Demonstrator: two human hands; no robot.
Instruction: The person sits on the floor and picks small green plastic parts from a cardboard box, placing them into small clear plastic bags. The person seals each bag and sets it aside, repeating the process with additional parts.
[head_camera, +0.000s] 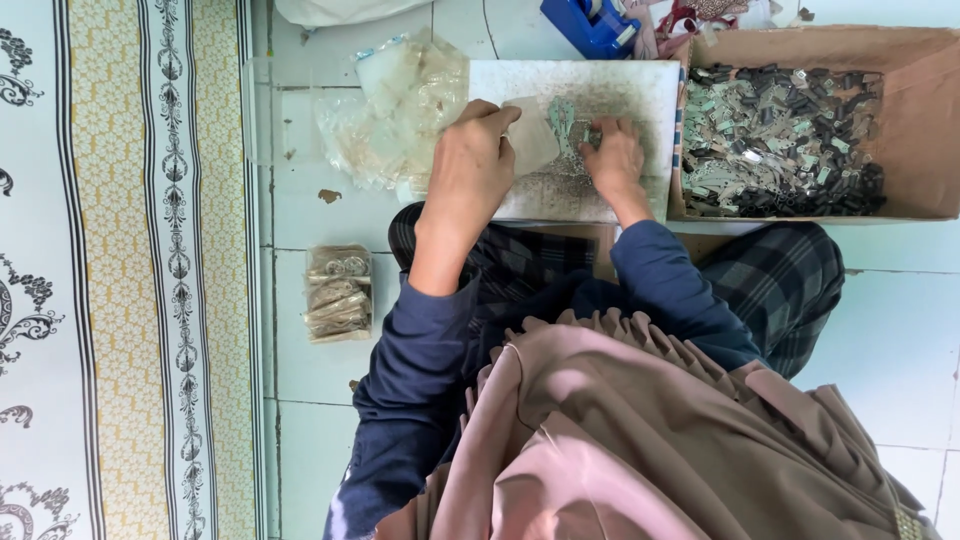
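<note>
Head view: left hand (470, 165) pinching small clear bag (530, 135) over white board (640, 85); right hand (613, 160) fingertips gathering small metal pieces (572, 125) on board; probably light, slippery, best pinched at edges.

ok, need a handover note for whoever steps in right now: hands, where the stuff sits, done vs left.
Left hand: pinching a small clear plastic bag over the white speckled board.
Right hand: fingers down on a little heap of small metal parts on the board; grip not clear.
Supply: brown cardboard box on the right, full of grey and black parts.
Empty clear bags piled left of the board.
Done: stack of filled packets on the floor tiles, left of the knee.
Left: box remains well filled.
</note>
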